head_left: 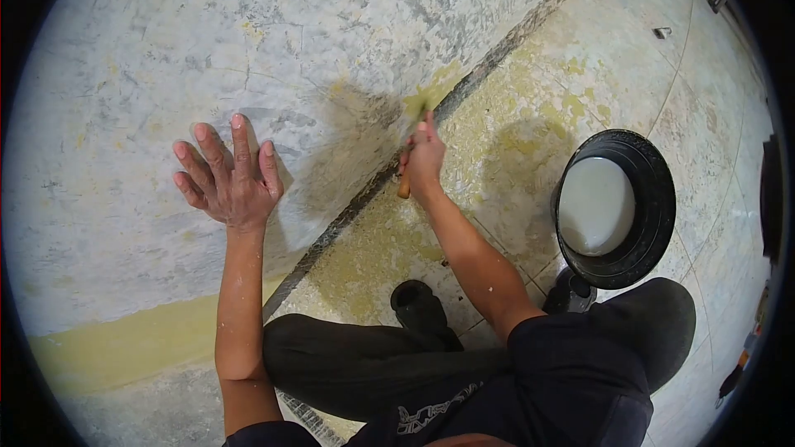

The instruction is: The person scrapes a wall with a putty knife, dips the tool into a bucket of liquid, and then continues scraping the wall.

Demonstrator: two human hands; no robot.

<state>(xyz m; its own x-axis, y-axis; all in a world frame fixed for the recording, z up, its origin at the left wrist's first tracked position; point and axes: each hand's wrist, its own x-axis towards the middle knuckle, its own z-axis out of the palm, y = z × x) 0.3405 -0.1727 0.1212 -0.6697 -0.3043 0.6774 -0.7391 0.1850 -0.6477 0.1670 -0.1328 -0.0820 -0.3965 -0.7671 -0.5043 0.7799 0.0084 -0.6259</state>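
My left hand (238, 182) lies flat on the whitish, blotched wall (149, 223) with its fingers spread. My right hand (424, 153) is closed around a scraper-like tool with a wooden handle (404, 189), whose end sticks out below the fist. The tool's far end touches the foot of the wall, beside a dark strip (348, 213) and a greenish-yellow patch (426, 91). What sort of blade or tip it has is too small to tell.
A black bucket (661, 215) with whitish liquid stands on the tiled floor at the right. Yellowish flakes cover the floor along the wall. A small object (662, 32) lies at the upper right. My knees and feet are below.
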